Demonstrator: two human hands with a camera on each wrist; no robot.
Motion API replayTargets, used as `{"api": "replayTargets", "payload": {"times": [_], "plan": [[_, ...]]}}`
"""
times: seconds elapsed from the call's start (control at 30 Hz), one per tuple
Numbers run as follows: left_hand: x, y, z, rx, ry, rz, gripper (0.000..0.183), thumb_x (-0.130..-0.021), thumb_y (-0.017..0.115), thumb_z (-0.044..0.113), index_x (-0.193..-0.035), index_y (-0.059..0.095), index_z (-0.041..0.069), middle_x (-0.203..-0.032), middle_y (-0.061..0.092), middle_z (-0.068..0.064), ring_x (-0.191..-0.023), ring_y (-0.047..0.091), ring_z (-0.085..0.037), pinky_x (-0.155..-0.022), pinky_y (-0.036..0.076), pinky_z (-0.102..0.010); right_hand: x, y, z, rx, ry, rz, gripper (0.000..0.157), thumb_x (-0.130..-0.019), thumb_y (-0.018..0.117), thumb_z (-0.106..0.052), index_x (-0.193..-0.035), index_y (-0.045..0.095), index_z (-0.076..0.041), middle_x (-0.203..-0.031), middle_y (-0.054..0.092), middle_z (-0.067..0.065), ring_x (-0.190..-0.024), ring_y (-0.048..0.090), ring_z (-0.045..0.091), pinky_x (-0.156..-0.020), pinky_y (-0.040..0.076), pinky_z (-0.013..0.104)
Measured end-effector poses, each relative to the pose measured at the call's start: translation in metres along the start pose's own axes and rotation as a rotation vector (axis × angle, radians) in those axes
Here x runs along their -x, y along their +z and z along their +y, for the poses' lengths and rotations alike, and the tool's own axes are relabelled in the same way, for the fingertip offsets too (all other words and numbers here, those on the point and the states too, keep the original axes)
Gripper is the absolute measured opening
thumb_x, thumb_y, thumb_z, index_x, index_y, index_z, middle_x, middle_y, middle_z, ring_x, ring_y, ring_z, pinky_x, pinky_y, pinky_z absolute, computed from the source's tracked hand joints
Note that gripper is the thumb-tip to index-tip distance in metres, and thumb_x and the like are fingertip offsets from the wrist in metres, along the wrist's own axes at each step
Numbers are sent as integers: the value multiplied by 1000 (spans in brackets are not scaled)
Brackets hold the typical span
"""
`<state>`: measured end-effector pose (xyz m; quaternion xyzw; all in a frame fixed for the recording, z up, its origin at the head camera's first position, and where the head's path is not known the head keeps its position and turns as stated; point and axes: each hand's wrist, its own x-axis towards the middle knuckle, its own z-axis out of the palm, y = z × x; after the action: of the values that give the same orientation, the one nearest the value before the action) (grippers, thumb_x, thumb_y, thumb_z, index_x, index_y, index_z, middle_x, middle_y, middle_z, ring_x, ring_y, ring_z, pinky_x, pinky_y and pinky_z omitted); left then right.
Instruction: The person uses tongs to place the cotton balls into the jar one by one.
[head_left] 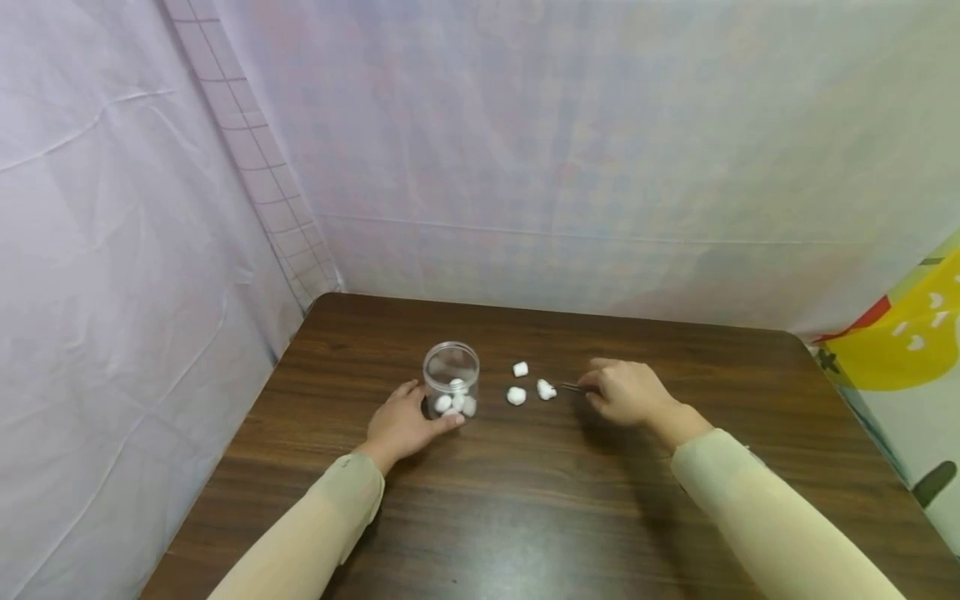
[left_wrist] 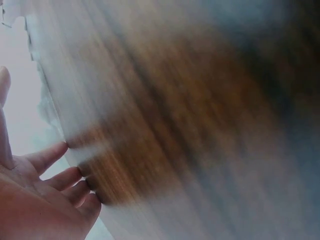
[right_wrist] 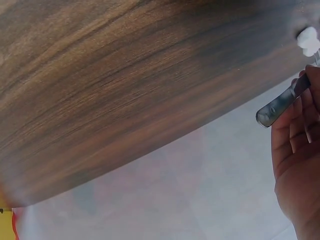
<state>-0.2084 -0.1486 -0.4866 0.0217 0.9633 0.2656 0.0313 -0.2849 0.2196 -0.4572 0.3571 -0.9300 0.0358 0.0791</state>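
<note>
R hand (head_left: pixel 626 392) pinched grey metal tweezers (right_wrist: pixel 279 107), L hand (head_left: pixel 405 423) cupped clear cylindrical plastic jar (head_left: pixel 474 377); white lumpy ball (head_left: pixel 545 389), prob. soft/light cotton, wanted gentle mid-body nip.

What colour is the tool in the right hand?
Silvery grey, metallic-looking; the right wrist view shows the tool best.

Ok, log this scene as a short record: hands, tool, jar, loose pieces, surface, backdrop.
Left hand: holds the jar at its side, thumb across the front
Right hand: grips tweezers
Tweezers: tips at the rightmost cotton ball; contact unclear
Jar: clear, upright, open-topped, several white balls inside
Loose pieces: three, between jar and right hand
Surface: brown wood-grain table
Backdrop: pale cloth
</note>
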Motion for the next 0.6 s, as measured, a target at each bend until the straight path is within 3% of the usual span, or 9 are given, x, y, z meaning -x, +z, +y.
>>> {"api": "replayTargets", "payload": {"times": [0.6], "plan": [[1, -1, 0, 5, 0, -5, 88, -82, 65, 70, -148, 49, 14, -152, 40, -20, -139, 37, -38, -104, 37, -61, -3, 11, -2, -9, -21, -9, 19, -82, 74, -16, -101, 78, -13, -88, 59, -4, -68, 60, 16, -54, 51, 40]]}}
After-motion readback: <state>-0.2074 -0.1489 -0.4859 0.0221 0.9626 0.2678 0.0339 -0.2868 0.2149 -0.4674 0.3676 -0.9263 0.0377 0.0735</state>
